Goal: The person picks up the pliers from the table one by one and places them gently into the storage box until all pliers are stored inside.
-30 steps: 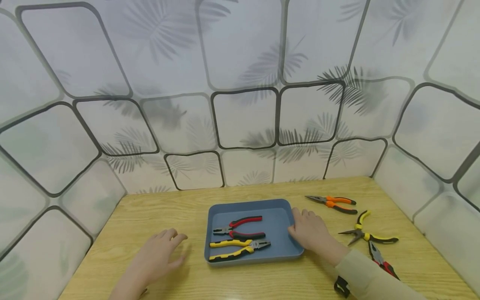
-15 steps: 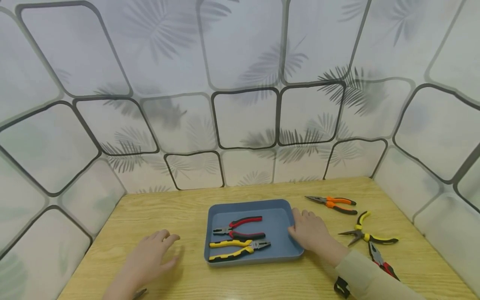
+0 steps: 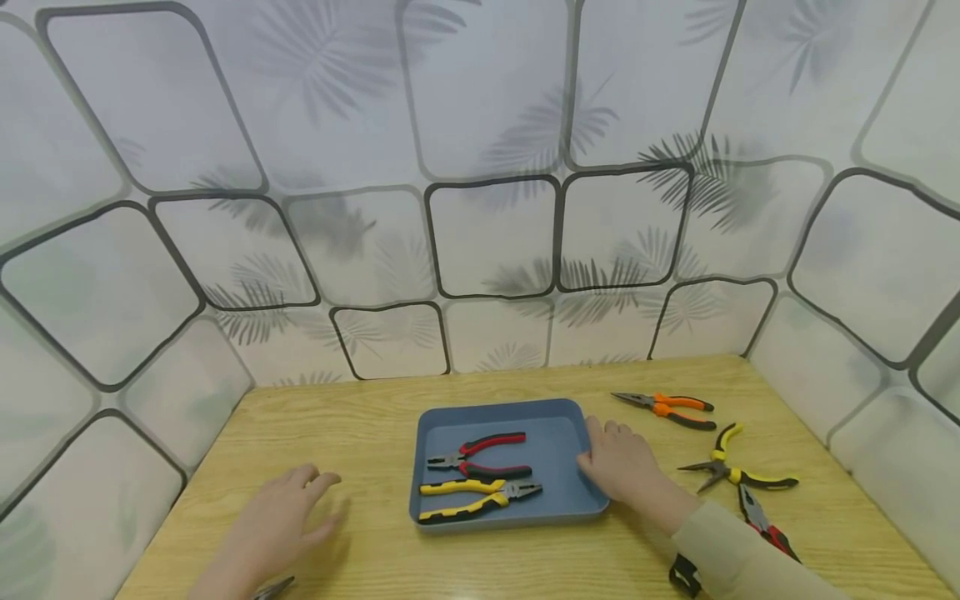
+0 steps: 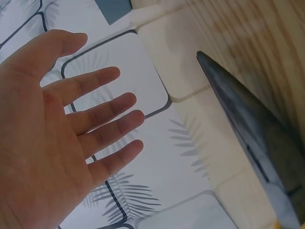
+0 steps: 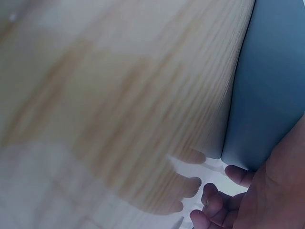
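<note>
A shallow blue tray (image 3: 557, 454) lies on the wooden table. Inside it are red-and-black pliers (image 3: 475, 468) and yellow-and-black pliers (image 3: 495, 500), one in front of the other. My right hand (image 3: 622, 462) holds the tray's right side, the thumb over the rim and the other fingers along the outside. In the right wrist view those fingers are bent beside the blue wall. My left hand (image 3: 273, 521) hovers to the left of the tray with fingers spread and nothing in them. Close by, the grey pointed jaws of another pair of pliers (image 4: 252, 129) show; their handles are mostly out of view.
Right of the tray lie orange-handled long-nose pliers (image 3: 663, 408), spread yellow-handled pliers (image 3: 720, 468) and red-handled pliers (image 3: 761, 517) near my right sleeve (image 3: 738, 546). A patterned cloth wall (image 3: 495, 242) encloses the table at the back and both sides.
My left hand has drawn back left and toward the front edge, uncovering more of the pliers' jaws beneath it. The right hand and the tray stay in place.
</note>
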The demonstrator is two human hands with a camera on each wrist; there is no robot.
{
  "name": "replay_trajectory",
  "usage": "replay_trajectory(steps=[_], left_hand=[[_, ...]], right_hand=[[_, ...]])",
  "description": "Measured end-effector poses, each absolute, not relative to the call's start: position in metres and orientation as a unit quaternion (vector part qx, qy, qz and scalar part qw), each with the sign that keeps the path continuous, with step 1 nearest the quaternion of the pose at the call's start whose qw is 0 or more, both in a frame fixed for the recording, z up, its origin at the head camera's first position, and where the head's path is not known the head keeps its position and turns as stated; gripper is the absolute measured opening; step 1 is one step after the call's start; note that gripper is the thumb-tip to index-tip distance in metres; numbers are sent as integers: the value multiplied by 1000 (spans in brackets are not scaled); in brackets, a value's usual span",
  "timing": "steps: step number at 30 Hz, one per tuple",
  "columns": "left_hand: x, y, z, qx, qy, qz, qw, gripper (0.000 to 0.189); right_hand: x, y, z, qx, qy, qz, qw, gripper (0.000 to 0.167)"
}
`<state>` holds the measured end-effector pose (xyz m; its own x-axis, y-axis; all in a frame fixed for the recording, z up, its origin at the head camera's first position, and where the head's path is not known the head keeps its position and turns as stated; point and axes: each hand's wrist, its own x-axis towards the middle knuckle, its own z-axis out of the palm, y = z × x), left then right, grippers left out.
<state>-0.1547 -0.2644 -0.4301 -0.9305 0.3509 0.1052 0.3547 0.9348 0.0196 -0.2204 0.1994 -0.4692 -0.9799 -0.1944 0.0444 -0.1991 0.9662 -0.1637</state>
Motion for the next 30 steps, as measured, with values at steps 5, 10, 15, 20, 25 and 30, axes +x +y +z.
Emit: replay_trajectory(steps=[5, 10, 15, 20, 25, 30], left_hand=[[-152, -270, -430, -173, -984, -22, 43, 47], [-151, -278, -431, -166, -985, -23, 37, 47], [-151, -286, -430, -161, -986, -23, 25, 48], [-148, -295, -430, -154, -987, -24, 28, 45], [-145, -304, -432, -145, -989, -23, 27, 44], [-143, -313, -435, -135, -990, -22, 17, 46]], right_hand=[[-221, 200, -470, 95, -992, 80, 10, 45], [-221, 200, -471, 95, -992, 78, 9, 47], [-221, 201, -471, 97, -992, 76, 7, 45], [-221, 201, -471, 97, -992, 80, 8, 44], [-221, 200, -470, 94, -992, 82, 7, 47], [-223, 200, -472, 91, -993, 80, 5, 48]])
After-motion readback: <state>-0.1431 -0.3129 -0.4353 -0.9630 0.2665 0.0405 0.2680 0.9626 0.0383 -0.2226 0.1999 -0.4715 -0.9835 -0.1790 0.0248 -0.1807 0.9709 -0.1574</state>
